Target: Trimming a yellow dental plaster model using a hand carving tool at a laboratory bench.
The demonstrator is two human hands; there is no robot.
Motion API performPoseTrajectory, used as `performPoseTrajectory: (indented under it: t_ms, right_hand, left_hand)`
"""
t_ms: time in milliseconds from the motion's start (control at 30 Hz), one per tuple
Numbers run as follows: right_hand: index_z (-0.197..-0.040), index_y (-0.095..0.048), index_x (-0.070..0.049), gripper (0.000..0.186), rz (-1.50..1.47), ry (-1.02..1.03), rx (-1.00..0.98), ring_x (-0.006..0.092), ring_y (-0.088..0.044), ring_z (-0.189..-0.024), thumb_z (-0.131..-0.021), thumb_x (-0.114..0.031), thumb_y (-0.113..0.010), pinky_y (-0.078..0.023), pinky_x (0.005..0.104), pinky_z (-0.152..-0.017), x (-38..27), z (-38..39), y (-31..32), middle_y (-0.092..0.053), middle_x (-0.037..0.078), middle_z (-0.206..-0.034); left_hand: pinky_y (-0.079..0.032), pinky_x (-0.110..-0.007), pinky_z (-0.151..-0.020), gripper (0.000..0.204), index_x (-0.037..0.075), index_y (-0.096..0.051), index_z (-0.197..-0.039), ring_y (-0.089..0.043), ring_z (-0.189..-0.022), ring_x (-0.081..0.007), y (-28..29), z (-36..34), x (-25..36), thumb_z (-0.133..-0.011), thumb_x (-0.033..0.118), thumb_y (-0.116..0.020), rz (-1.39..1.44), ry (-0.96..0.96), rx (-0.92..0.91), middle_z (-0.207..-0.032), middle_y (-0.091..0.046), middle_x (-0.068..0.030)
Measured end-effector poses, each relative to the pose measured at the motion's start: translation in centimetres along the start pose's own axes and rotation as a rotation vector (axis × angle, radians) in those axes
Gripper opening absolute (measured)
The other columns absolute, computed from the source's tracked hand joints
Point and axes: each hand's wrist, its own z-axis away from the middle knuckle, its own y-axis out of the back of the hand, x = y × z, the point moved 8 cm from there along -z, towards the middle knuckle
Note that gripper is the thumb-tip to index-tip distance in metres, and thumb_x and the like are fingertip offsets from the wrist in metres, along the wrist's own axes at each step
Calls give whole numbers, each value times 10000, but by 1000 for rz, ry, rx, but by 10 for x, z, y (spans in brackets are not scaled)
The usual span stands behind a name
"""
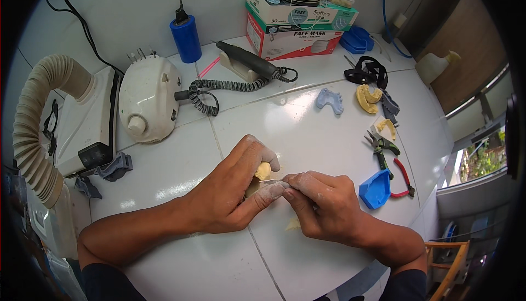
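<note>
My left hand (235, 186), dusty with white powder, is closed round a pale yellow plaster dental model (264, 170), most of which the fingers hide. Opposite it, my right hand (323, 199) makes a pinch with thumb and forefinger, touching the left thumb tip beside the model. A thin, light-coloured wire (267, 180) shows between the model and these fingertips; its end runs into the right pinch. Both hands are just above the white tiled tabletop (208, 257). A small patch of yellowish dust (293, 224) lies on the tiles below the right hand.
To the right lie a blue tray (375, 189), pliers (381, 145), red-handled cutters (404, 179), yellow dental models (369, 99) and a blue-grey impression (330, 101). A corded handpiece (246, 60), white control unit (148, 101) and ribbed hose (35, 114) stand behind and left. Mask boxes (296, 35) are stacked at the back.
</note>
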Motion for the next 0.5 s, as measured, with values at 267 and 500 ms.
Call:
performPoseTrajectory:
  t_ms: [267, 500]
  right_hand:
    - [-1084, -731, -32, 105, 2, -16, 49, 289, -665, -566, -1004, -74, -783, -509, 401, -493, -1, 0, 1, -693, 102, -784]
    - [-1080, -730, -32, 100, 10, -7, 16, 287, -665, -566, -1005, -72, -781, -507, 401, -492, -1, 0, 1, -693, 101, -780]
  left_hand:
    - [-471, -385, -855, 250, 37, -595, -1199, -556, -977, -263, 1, -1, -1, -1098, 240, -702, -44, 32, -35, -1103, -524, -141]
    - [-474, -382, -859, 266, 28, -589, -1212, -555, -980, -268, 0, 0, 0, -1088, 231, -708, -27, 9, -4, -1118, -523, -150]
